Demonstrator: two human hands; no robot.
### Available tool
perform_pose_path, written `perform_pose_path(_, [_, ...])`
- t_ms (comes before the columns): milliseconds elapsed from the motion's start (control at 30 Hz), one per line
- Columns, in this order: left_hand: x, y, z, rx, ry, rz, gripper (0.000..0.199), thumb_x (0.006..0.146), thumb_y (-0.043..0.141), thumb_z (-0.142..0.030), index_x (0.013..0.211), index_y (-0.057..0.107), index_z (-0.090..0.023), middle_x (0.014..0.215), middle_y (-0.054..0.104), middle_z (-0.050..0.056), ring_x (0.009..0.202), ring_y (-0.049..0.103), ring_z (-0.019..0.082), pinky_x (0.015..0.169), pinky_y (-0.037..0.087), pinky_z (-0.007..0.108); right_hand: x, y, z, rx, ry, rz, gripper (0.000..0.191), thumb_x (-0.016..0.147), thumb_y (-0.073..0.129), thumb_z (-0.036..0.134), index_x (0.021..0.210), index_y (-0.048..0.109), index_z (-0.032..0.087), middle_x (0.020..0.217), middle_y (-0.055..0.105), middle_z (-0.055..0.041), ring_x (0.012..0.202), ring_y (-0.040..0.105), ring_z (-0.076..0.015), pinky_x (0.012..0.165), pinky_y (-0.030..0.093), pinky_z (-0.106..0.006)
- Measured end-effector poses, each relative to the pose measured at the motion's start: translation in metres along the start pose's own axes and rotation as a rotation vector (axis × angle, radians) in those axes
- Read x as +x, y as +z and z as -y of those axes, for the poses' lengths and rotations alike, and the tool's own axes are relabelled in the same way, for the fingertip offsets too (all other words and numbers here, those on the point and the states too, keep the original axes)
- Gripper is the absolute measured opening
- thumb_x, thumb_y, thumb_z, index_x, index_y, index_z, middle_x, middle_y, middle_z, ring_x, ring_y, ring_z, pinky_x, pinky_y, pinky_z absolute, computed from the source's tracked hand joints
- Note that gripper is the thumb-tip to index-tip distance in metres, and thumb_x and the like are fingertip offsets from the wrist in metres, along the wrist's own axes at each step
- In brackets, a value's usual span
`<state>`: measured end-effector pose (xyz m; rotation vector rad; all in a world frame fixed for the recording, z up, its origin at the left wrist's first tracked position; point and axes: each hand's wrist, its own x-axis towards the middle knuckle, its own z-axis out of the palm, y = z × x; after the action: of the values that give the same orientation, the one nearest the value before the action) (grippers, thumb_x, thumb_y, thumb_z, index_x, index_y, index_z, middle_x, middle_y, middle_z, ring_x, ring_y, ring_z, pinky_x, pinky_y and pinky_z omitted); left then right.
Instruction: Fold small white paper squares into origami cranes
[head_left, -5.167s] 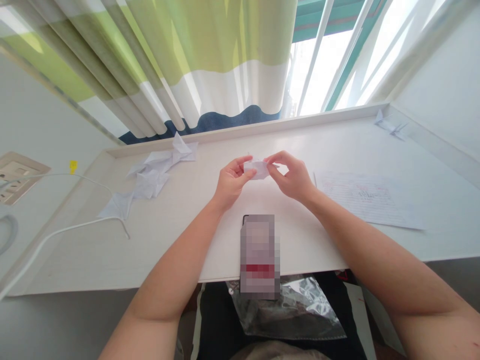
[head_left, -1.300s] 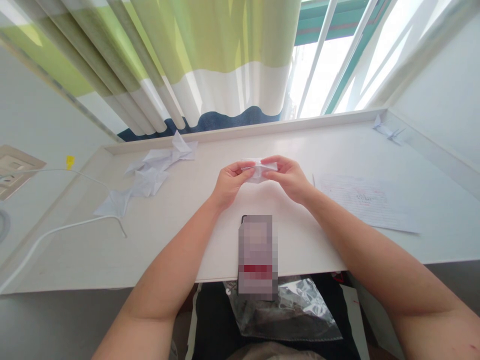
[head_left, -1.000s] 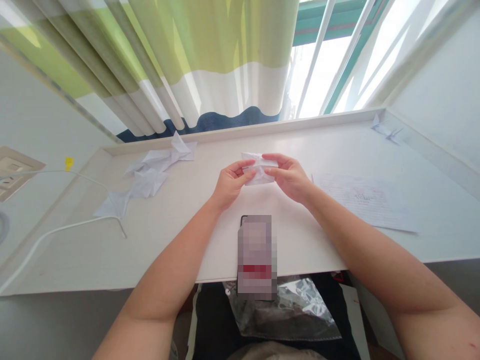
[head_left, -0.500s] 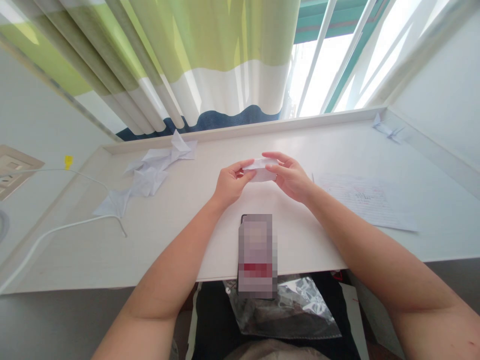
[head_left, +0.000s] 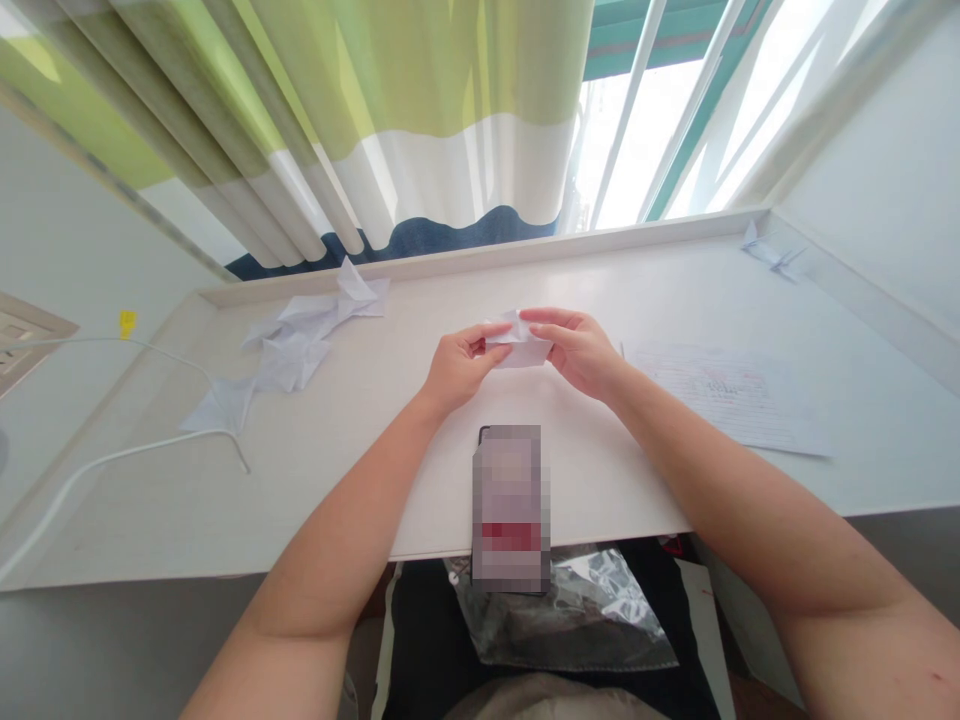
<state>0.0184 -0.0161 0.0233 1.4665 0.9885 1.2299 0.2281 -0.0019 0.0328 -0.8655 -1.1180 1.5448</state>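
A small folded piece of white paper is held between both hands over the middle of the desk. My left hand pinches its left end between thumb and fingers. On the opposite side, my right hand grips the upper right part, its fingertips at a raised fold. Below the hands lies a phone, its screen blurred out, its lower end reaching past the desk's front edge. Several folded white papers lie in a loose group at the left.
White desk with a raised back rim. A written sheet lies at right; small folded papers sit in the far right corner. A white cable crosses the left side. A clear plastic bag rests on my lap. Curtain behind.
My right fingers have shifted left along the top of the paper, and a fold there now stands up. My left hand keeps its pinch. The view has moved slightly.
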Motion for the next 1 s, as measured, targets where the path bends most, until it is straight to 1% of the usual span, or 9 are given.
perform_pose_path(133, [0.0016,-0.0022,0.0,0.093,0.073,-0.028,0.024,0.085,0.091,-0.037,0.106,0.09,-0.026,0.11,0.08,0.008,0.102,0.071,0.022,0.092,0.057,0.036,0.0011,0.0003,-0.0004,-0.012,-0.017,-0.004,0.043,0.068,0.098,0.046,0.104,0.083,0.027,0.104,0.083,-0.0069,0.1,0.076,-0.0283,0.097,0.062,-0.053])
perform_pose_path(267, [0.0018,-0.0055,-0.0029,0.263,0.142,-0.092,0.014,0.085,0.092,-0.037,0.098,0.09,-0.033,0.132,0.071,0.008,0.128,0.061,0.029,0.114,0.05,0.046,0.0001,0.0006,-0.0003,-0.028,-0.019,0.002,0.049,0.068,0.099,0.046,0.109,0.081,0.028,0.1,0.081,-0.0054,0.097,0.076,-0.0272,0.097,0.063,-0.052])
perform_pose_path(367, [0.0014,-0.0069,-0.0043,0.345,0.166,-0.125,0.009,0.088,0.091,-0.036,0.096,0.09,-0.034,0.135,0.069,0.008,0.134,0.055,0.031,0.123,0.042,0.051,-0.0024,0.0016,0.0006,-0.057,-0.047,0.008,0.051,0.07,0.098,0.048,0.113,0.077,0.03,0.098,0.079,-0.0025,0.093,0.075,-0.0237,0.095,0.062,-0.049])
perform_pose_path(433, [0.002,-0.0071,-0.0034,0.312,0.156,-0.125,0.009,0.089,0.09,-0.037,0.097,0.09,-0.034,0.132,0.069,0.008,0.13,0.057,0.029,0.118,0.045,0.048,-0.0044,0.0025,0.0011,-0.108,-0.075,0.01,0.05,0.072,0.097,0.05,0.113,0.075,0.03,0.097,0.078,-0.0013,0.089,0.074,-0.0216,0.091,0.061,-0.046])
perform_pose_path(533, [0.0042,-0.0064,0.0003,0.17,0.109,-0.121,0.017,0.086,0.092,-0.044,0.098,0.09,-0.032,0.12,0.069,0.008,0.116,0.063,0.025,0.098,0.054,0.038,-0.0062,0.0033,0.001,-0.207,-0.118,0.009,0.046,0.076,0.094,0.056,0.107,0.075,0.028,0.091,0.076,-0.0005,0.082,0.07,-0.0195,0.083,0.059,-0.042])
perform_pose_path(633, [0.0061,-0.0046,0.0038,0.021,0.063,-0.096,0.027,0.081,0.095,-0.049,0.097,0.09,-0.027,0.107,0.069,0.006,0.097,0.065,0.019,0.085,0.054,0.032,-0.0061,0.0028,0.0004,-0.299,-0.156,-0.009,0.046,0.078,0.091,0.062,0.105,0.078,0.027,0.08,0.07,0.0004,0.076,0.066,-0.0191,0.076,0.056,-0.04])
perform_pose_path(700, [0.0063,-0.003,0.0042,-0.037,0.053,-0.088,0.031,0.078,0.097,-0.05,0.094,0.089,-0.024,0.106,0.071,0.006,0.092,0.065,0.017,0.084,0.054,0.031,-0.0053,0.0022,0.0001,-0.339,-0.183,-0.024,0.047,0.077,0.092,0.062,0.104,0.079,0.026,0.078,0.067,0.0001,0.077,0.066,-0.0204,0.075,0.055,-0.04])
perform_pose_path(800, [0.005,-0.0012,0.0022,-0.09,0.036,-0.081,0.036,0.076,0.098,-0.052,0.093,0.087,-0.022,0.107,0.076,0.007,0.092,0.069,0.018,0.084,0.055,0.032,-0.0037,0.0017,-0.0005,-0.32,-0.207,-0.02,0.045,0.076,0.093,0.06,0.102,0.08,0.026,0.085,0.072,-0.0024,0.082,0.068,-0.022,0.079,0.056,-0.042])
perform_pose_path(1000, [0.0025,0.0003,-0.0016,-0.164,-0.089,-0.059,0.047,0.071,0.1,-0.056,0.098,0.086,-0.02,0.087,0.082,0.005,0.077,0.073,0.019,0.076,0.058,0.034,-0.0018,0.0039,-0.0044,-0.207,-0.174,-0.009,0.045,0.07,0.097,0.055,0.099,0.081,0.025,0.093,0.079,-0.0029,0.084,0.071,-0.0205,0.081,0.06,-0.041])
